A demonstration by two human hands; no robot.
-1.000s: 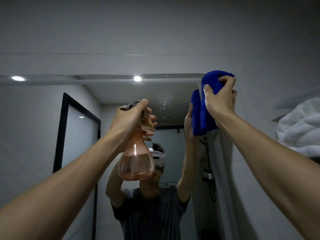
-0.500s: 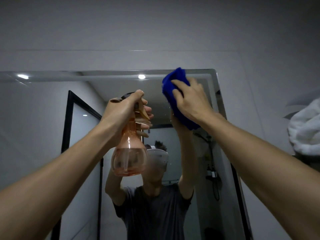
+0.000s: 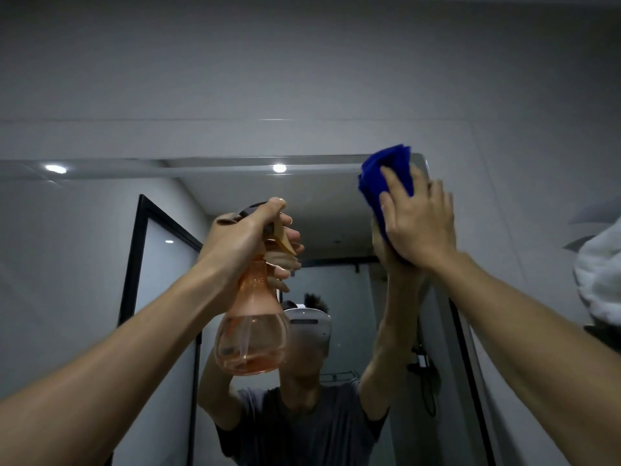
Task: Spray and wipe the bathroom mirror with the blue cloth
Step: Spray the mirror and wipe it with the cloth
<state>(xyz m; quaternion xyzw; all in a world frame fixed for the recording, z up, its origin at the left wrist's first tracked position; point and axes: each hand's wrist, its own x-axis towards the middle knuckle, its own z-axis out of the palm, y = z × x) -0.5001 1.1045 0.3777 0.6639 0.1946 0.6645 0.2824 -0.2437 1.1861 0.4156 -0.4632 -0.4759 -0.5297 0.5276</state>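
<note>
Since half a second before, the blue cloth (image 3: 386,178) had swept rightward into the top right corner of the mirror (image 3: 100,264). The right hand (image 3: 418,223) pressed it flat with spread fingers (likely for even contact). The left hand (image 3: 247,238) gripped the orange spray bottle (image 3: 252,334), raised clear, probably ready for more spraying

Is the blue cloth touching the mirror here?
Touching. In the head view the right hand presses the cloth flat against the mirror near its top right corner; the reflected arm meets it with no gap.
</note>
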